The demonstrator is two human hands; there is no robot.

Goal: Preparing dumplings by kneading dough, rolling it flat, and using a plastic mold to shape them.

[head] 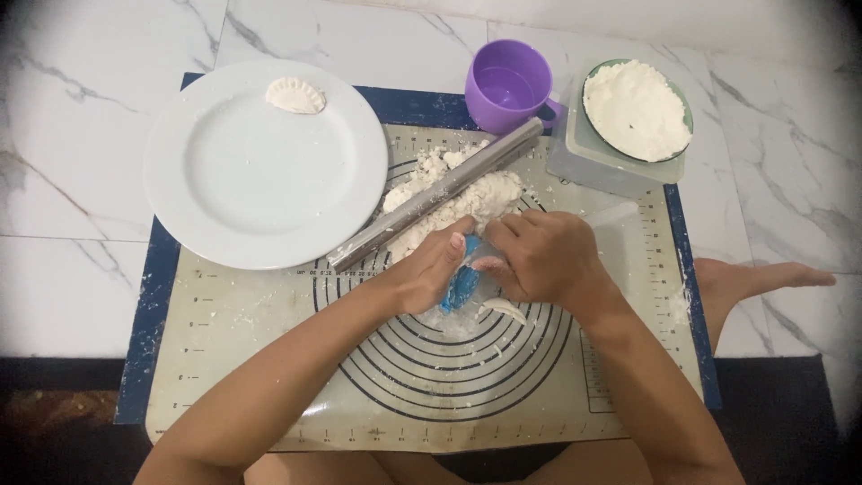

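A: Marble floor [81, 162], pastry mat [224, 359]. Where lies the blue dumpling press [462, 286]?
B: Mat centre, long axis 1-to-7 o'clock; left hand [431, 269] and right hand [543, 260] both clasp it, equally near

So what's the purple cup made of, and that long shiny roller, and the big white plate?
The purple cup looks like plastic: solid matte colour, thick soft-edged rim. The roller seems to be metal, likely steel, with its silvery, streaky shine. The white plate looks like glazed ceramic, smooth and faintly glossy, though hard plastic can't be ruled out.
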